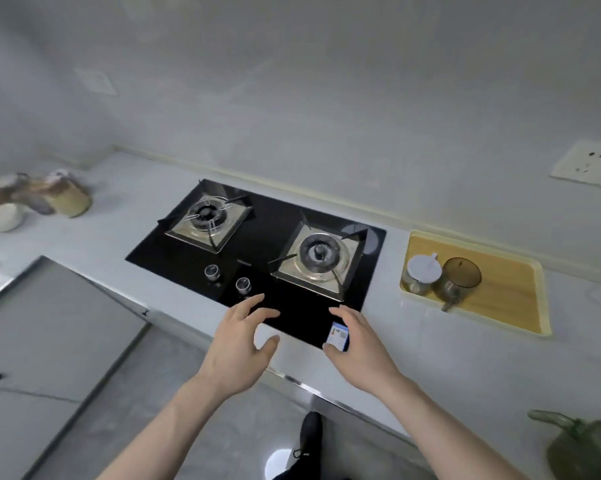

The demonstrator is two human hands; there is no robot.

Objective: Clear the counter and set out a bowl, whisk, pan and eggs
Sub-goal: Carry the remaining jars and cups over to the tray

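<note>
My left hand [238, 344] hovers over the front edge of the black gas hob [254, 244], fingers spread and holding nothing. My right hand [359, 348] is beside it, also spread and empty, next to a small blue and white label [338, 336] at the hob's front corner. A white bowl [2, 217] sits far left on the grey counter [413, 344], blurred. No whisk, pan or eggs are in sight.
Blurred jars [63, 195] stand by the bowl at far left. A yellow tray [500, 289] to the right of the hob holds a lidded jar [422, 273] and a brown-lidded jar [460, 277]. A green kettle [583, 445] sits at bottom right. Two hob knobs [227, 277] lie ahead of my left hand.
</note>
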